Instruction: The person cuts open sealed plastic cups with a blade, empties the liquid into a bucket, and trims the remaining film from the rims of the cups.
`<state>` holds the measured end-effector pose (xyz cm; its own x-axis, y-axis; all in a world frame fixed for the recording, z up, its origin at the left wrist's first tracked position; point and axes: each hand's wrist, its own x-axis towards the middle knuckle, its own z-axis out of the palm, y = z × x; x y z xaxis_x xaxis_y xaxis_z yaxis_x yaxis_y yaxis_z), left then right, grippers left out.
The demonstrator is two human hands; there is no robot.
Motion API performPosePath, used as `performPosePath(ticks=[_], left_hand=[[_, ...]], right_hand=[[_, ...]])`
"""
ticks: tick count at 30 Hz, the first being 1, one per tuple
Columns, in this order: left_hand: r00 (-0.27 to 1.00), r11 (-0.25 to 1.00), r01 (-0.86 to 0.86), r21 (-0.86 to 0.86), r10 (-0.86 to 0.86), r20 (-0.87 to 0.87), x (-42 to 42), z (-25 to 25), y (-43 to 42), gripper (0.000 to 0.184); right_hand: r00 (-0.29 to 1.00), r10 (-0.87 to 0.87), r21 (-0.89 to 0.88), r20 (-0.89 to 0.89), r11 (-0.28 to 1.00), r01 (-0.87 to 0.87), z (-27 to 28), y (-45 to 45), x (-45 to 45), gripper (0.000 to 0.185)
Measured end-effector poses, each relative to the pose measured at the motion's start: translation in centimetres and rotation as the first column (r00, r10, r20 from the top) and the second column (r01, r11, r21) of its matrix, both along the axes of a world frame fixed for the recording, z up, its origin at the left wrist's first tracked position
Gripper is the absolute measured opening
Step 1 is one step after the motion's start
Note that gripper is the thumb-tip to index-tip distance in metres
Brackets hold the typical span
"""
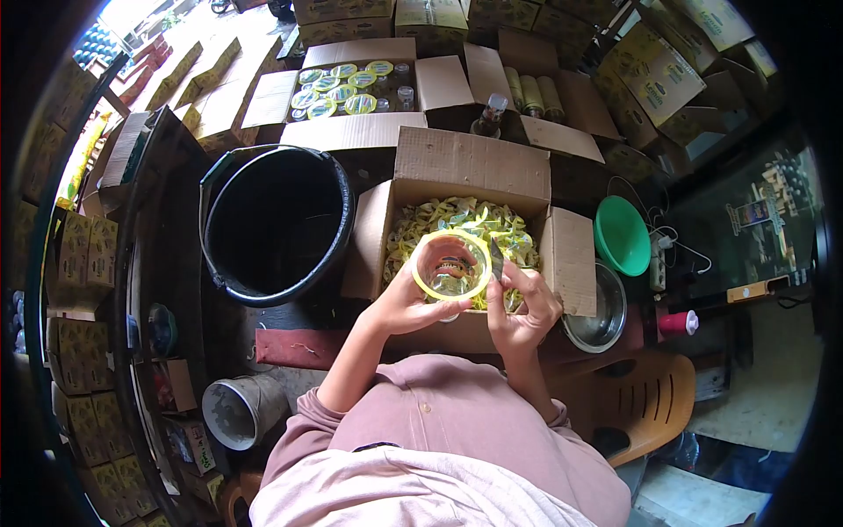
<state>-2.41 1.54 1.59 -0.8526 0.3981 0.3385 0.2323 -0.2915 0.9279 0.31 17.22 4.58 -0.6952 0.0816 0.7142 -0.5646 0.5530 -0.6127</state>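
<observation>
My left hand (399,303) is wrapped round a clear plastic cup (438,293) with a yellow rim, its open-looking round end tilted up toward me. Between the thumb and fingers of my right hand (527,312) is a small dark blade (497,257), which stands beside the cup's right rim; its handle is hidden by the fingers. Both hands are over the near side of an open cardboard box (474,164). Inside that box lies a heap of yellow and clear plastic scraps (514,230).
A black bucket (342,220) stands to the left, a green bowl (622,235) and a metal bowl (619,329) to the right. Behind are a box of yellow-lidded cups (338,88), a glass bottle (490,116) and a box of rolls (531,92). An orange chair (659,395) is at lower right.
</observation>
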Motion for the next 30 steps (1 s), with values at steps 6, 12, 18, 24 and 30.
performPosePath(ticks=[6, 12, 18, 24, 30], left_hand=[[1.0, 0.997, 0.028, -0.067, -0.028, -0.005, 0.0, 0.0, -0.2, 0.069], [0.999, 0.995, 0.046, -0.084, -0.047, -0.014, -0.1, 0.0, -0.3, 0.07], [0.997, 0.998, 0.045, -0.043, -0.048, -0.068, -0.3, -0.4, -0.1, 0.069], [0.998, 0.995, -0.059, 0.08, 0.061, -0.027, -0.4, -1.5, 0.4, 0.065], [0.995, 0.99, -0.095, 0.107, 0.098, -0.016, -0.2, -0.5, 0.2, 0.065]], right_hand=[[1.0, -0.027, 0.036, -0.015, 0.999, 0.028, 0.3, -0.3, -0.3, 0.032], [1.0, 0.003, 0.067, -0.021, 0.998, -0.001, 0.4, -0.1, -0.9, 0.036], [0.999, 0.043, 0.045, 0.009, 0.998, -0.044, 0.4, 0.2, -1.3, 0.037], [0.999, -0.014, 0.0, 0.043, 1.0, 0.014, 0.2, -0.3, -0.5, 0.032], [0.998, -0.064, 0.061, 0.019, 0.996, 0.062, -0.1, -0.5, 0.0, 0.032]])
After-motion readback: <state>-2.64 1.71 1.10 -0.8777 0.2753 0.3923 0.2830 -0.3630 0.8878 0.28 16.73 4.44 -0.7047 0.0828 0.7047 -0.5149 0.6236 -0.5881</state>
